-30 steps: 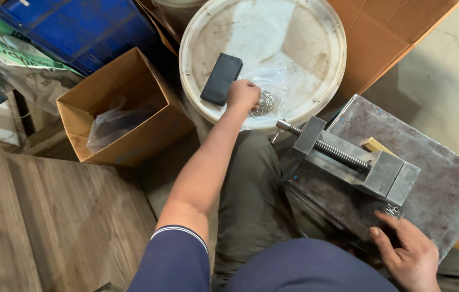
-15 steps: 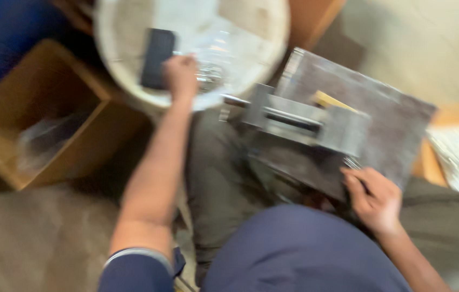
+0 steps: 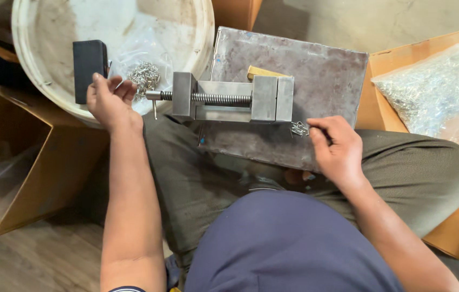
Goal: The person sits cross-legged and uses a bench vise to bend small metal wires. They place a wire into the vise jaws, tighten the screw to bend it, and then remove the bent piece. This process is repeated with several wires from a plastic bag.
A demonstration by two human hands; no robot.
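Observation:
A steel vise (image 3: pixel 235 98) lies on a grey metal plate (image 3: pixel 316 65) across my lap. My left hand (image 3: pixel 111 101) hovers at the rim of a white round lid (image 3: pixel 40 32), fingers loosely apart, just left of the vise screw's end. Its fingertips are near a small pile of metal clips (image 3: pixel 145 75) on clear plastic and a black block (image 3: pixel 90 67). My right hand (image 3: pixel 337 148) rests on the plate's front edge. Thumb and forefinger pinch a few small metal clips (image 3: pixel 299 128) right below the vise jaw.
An open cardboard box (image 3: pixel 18 162) with a plastic bag inside stands at the left. A clear bag full of metal clips (image 3: pixel 434 92) lies on cardboard at the right. A wooden piece (image 3: pixel 262 72) sits behind the vise. Wooden floor shows at bottom left.
The view has swung right and steadied. My left hand has drawn back slightly from the pile of clips. My right hand has moved up from the plate's corner to the clips beside the vise.

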